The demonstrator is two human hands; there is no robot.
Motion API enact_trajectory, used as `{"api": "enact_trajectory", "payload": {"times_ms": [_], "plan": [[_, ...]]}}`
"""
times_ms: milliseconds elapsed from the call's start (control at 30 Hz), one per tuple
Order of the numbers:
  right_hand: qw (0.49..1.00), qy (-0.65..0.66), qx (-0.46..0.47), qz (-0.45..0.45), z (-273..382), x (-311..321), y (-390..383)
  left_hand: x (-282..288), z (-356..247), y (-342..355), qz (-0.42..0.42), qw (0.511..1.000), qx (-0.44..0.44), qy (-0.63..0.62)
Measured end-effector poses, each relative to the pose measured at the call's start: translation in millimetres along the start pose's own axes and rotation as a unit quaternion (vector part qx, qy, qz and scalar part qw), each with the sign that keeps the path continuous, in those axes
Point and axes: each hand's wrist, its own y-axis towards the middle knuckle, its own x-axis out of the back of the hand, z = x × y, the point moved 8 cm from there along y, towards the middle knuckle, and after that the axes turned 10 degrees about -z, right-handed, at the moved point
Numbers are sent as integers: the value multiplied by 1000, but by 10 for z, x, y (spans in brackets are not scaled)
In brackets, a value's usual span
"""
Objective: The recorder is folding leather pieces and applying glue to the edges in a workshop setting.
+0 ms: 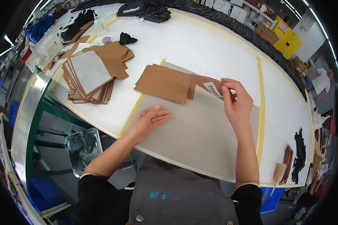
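Observation:
On a grey mat (191, 138) lie brown flat-cut pieces (163, 82), fanned into a low pile, with a longer strip stretching right. My right hand (238, 99) is closed in a pinch at that strip's right end, around the edge of a white printed label (213, 90). Fingers hide part of the label and the strip's end. Nearer me, my left hand (150, 120) is open over the mat's left side, its fingers apart and holding nothing. It is just below the brown pile.
Left on the white table (199, 41) sit stacked brown pieces (112, 56) under a pale sheet (89, 69). Black material (144, 11) is heaped at the back. A glue-coloured bottle (278, 172) and black strips (299, 155) lie at right. A metal stool (84, 150) stands lower left.

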Motion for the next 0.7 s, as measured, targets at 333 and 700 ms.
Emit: {"api": "enact_trajectory", "payload": {"times_ms": [333,700], "plan": [[972,-74,123,185,-426,-2084,57,-34,-244,580,-29,979,89,-182],[906,124,-210,345,-588,-1863,-285,-187,-255,564,-53,994,61,-73]]}}
